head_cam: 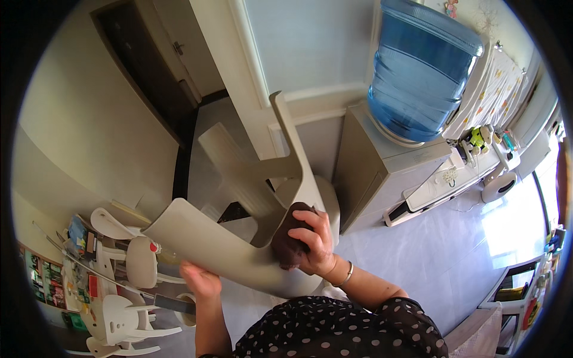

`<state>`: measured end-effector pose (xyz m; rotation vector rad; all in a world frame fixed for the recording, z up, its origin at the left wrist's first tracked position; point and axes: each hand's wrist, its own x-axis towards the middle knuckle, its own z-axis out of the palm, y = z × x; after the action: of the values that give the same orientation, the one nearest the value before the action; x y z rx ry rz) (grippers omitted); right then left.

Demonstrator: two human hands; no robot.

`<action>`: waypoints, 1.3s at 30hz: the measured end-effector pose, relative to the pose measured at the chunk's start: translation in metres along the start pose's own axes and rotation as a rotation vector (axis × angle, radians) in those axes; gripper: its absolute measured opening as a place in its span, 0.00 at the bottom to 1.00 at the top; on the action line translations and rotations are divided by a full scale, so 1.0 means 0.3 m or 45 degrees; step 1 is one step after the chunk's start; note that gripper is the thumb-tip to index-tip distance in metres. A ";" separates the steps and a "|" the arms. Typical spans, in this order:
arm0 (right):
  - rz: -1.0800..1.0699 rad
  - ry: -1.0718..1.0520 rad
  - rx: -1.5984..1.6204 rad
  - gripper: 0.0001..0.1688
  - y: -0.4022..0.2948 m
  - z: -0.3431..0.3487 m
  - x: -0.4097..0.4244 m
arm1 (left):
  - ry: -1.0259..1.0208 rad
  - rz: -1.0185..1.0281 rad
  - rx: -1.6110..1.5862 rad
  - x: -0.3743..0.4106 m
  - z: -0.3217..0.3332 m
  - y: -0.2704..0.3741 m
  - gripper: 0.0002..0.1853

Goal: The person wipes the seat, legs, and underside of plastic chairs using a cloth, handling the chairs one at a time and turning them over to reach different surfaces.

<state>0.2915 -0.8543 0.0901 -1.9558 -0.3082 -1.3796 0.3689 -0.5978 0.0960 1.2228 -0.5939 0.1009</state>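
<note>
A cream plastic chair (224,250) is tilted up before me, one leg (284,121) pointing towards the wall and a broad curved panel sweeping to the left. My right hand (318,241) presses a bunched dark brown cloth (286,246) against the chair where the leg meets the panel. A bangle circles that wrist. At the panel's lower left edge, my left hand (201,281) holds the chair; its fingertips are hidden behind the panel.
A water dispenser (362,165) with a large blue bottle (416,76) stands ahead to the right. Several white chairs (118,317) surround a cluttered table at left. A low white cabinet (447,190) lies beyond the dispenser. A dark doorway (143,67) opens at upper left.
</note>
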 end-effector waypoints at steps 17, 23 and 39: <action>0.330 0.394 -0.106 0.22 0.336 -0.045 0.424 | 0.226 -0.319 -0.166 -0.148 -0.174 -0.336 0.36; 0.973 0.234 0.534 0.14 0.495 -0.073 0.443 | 0.084 -0.305 0.200 -0.116 -0.073 -0.185 0.37; 2.201 0.775 0.581 0.15 0.412 -0.116 -0.994 | -0.662 0.036 -0.099 -0.059 -0.007 -0.216 0.20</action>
<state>0.2160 -0.9066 -0.2214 -0.6975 1.0356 -0.4816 0.3795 -0.6148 0.0318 1.1672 -1.0563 -0.2219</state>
